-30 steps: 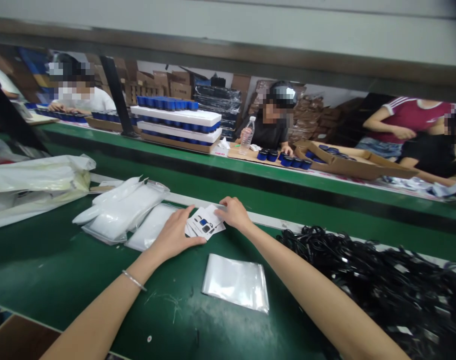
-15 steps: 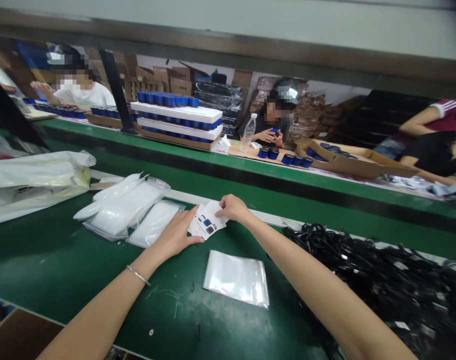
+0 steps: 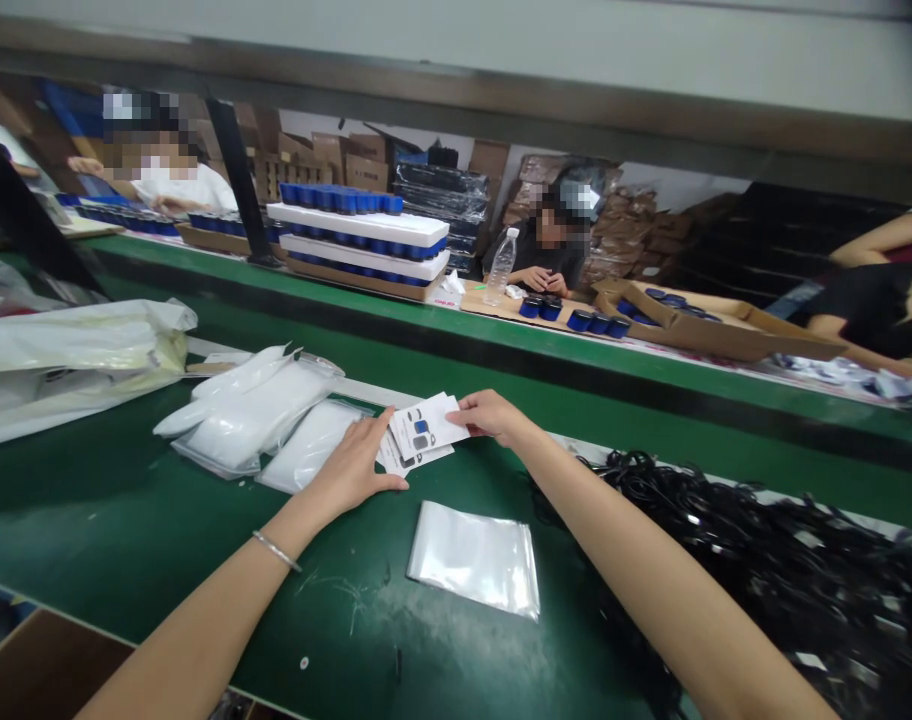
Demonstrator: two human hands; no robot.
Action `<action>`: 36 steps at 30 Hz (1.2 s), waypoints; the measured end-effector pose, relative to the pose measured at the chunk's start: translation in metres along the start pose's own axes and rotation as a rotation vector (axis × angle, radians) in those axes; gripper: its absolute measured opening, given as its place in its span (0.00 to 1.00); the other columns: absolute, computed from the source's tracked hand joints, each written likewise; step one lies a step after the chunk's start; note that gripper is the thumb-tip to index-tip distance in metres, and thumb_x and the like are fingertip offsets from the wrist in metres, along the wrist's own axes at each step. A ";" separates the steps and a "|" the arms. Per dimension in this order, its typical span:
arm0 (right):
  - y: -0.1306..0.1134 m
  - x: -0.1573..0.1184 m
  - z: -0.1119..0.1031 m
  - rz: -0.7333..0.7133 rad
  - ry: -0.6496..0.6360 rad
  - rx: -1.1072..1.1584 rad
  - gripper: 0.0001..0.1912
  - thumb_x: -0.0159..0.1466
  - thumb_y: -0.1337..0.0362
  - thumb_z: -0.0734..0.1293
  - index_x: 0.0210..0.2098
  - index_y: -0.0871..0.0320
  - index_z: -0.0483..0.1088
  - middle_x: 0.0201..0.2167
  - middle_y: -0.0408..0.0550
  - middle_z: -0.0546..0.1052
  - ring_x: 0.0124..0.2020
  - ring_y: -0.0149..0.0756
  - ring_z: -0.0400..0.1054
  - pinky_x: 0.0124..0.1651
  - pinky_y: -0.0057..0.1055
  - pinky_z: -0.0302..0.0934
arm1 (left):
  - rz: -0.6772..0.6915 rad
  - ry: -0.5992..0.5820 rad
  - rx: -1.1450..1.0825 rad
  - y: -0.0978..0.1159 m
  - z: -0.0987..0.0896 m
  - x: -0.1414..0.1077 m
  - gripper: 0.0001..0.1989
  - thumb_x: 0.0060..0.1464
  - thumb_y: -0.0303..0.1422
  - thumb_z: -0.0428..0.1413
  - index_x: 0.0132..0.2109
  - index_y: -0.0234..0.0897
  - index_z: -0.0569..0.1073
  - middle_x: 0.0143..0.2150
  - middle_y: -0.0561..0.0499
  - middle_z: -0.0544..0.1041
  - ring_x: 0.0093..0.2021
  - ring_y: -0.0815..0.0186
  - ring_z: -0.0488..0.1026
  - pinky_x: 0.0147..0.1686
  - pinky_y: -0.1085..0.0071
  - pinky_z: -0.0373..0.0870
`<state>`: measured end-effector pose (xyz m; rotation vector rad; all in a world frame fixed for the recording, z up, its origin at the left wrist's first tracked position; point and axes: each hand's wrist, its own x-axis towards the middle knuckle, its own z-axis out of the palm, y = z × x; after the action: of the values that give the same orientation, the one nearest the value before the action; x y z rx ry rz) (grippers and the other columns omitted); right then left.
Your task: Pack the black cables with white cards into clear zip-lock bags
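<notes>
Small white printed cards, with pictures of blue and grey devices, lie in a loose pile on the green bench. My left hand rests against the pile's left edge, thumb and fingers spread apart. Between the thumb and fingers of my right hand is the right end of the top card, which sits askew over those beneath. Just in front of the cards lies a stack of clear plastic bags. Filled white plastic packs are beside my left hand.
Tangled black cables cover the right side. A large white bag lies at left. Across the bench, co-workers sit near foam trays of blue items, a plastic bottle and a cardboard tray. An overhead beam spans the top.
My right hand has moved slightly right, and the top card has shifted and turned, uncovering part of the cards below. My left hand has stayed in place.
</notes>
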<state>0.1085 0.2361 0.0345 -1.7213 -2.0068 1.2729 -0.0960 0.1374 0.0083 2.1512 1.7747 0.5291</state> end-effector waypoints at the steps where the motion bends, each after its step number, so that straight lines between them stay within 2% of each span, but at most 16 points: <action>1: 0.000 0.000 0.005 0.002 -0.011 0.007 0.15 0.65 0.62 0.63 0.50 0.60 0.65 0.48 0.51 0.70 0.43 0.40 0.69 0.43 0.41 0.66 | -0.005 -0.002 0.008 0.000 -0.001 0.000 0.48 0.41 0.39 0.63 0.65 0.37 0.47 0.60 0.37 0.63 0.60 0.47 0.59 0.55 0.53 0.57; 7: 0.001 0.001 0.024 -0.004 -0.018 -0.045 0.15 0.65 0.61 0.64 0.50 0.61 0.65 0.48 0.50 0.70 0.44 0.41 0.68 0.44 0.42 0.66 | -0.007 0.002 0.041 0.000 0.001 0.001 0.47 0.42 0.39 0.62 0.65 0.34 0.48 0.58 0.37 0.67 0.59 0.48 0.61 0.59 0.51 0.49; 14: -0.008 -0.002 0.025 -0.023 0.015 -0.126 0.15 0.65 0.61 0.63 0.50 0.61 0.65 0.48 0.50 0.70 0.43 0.40 0.69 0.43 0.41 0.66 | -0.005 0.022 0.057 -0.001 0.002 0.001 0.47 0.41 0.40 0.62 0.64 0.36 0.49 0.56 0.38 0.69 0.58 0.47 0.62 0.58 0.51 0.52; 23: -0.025 -0.016 0.027 -0.025 0.114 -0.364 0.14 0.65 0.62 0.63 0.50 0.59 0.65 0.49 0.51 0.69 0.45 0.40 0.68 0.45 0.42 0.65 | -0.005 0.034 0.073 -0.002 0.003 0.000 0.47 0.41 0.40 0.62 0.64 0.35 0.49 0.56 0.38 0.70 0.57 0.48 0.63 0.58 0.52 0.51; 36: -0.025 -0.018 0.029 -0.032 0.087 -0.378 0.15 0.65 0.61 0.63 0.50 0.60 0.65 0.48 0.50 0.70 0.44 0.40 0.68 0.44 0.41 0.66 | -0.007 0.024 0.073 0.000 0.002 -0.001 0.48 0.42 0.40 0.62 0.64 0.28 0.49 0.56 0.36 0.69 0.56 0.46 0.63 0.57 0.54 0.53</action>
<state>0.0774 0.2083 0.0411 -1.8504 -2.3258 0.8291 -0.0955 0.1366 0.0065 2.1946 1.8413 0.4975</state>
